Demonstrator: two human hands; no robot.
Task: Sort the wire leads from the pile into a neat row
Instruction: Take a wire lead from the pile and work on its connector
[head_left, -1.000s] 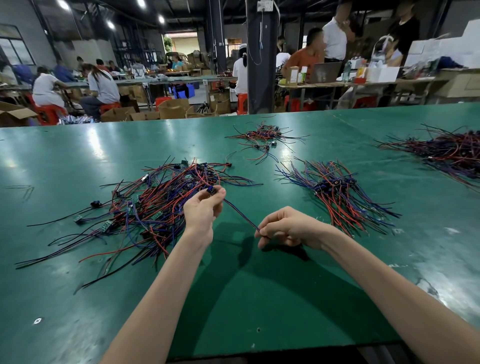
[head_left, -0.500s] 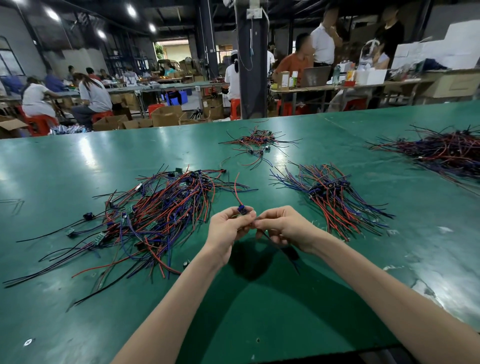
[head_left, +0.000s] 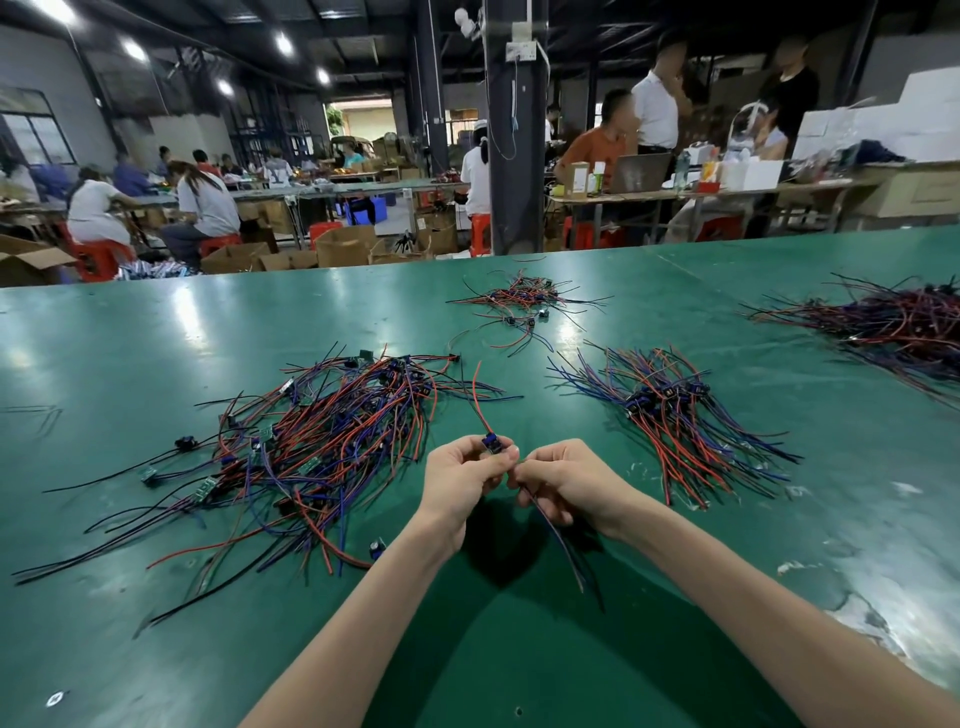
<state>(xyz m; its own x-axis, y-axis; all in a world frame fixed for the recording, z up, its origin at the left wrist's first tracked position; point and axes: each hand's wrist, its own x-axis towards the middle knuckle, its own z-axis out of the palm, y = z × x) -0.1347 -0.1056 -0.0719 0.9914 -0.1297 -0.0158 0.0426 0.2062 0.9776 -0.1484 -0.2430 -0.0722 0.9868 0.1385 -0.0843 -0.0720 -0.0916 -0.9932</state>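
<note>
Right now both hands sit close together, nearly touching, over the front middle of the green counter (head_left: 156, 332). The left hand (head_left: 462, 478) has its grip pinching a small blue connector (head_left: 491, 442) btwn thumb & fingertips; a red wire (head_left: 476, 395) runs up & away from it. The right hand (head_left: 569, 480) has its grip curled round thin dark wires (head_left: 563, 551) that trail down toward the camera; can't tell if their ends touch the counter. Left of the hands: the big tangled pile (head_left: 322, 441) of red, blue & black leads w/ small green boards mixed in. Right of the hands: a tidier bundle (head_left: 675, 415), connectors approx lined up mid-way, wires fanned both ways. Further back, a small loose cluster (head_left: 524, 304); far right, a darker heap (head_left: 893, 325). One loose blue part (head_left: 377, 548) lies at the pile's near edge. Bkgd: people seated at other tables, cardboard boxes (head_left: 343, 244), red stools (head_left: 101, 257).
</note>
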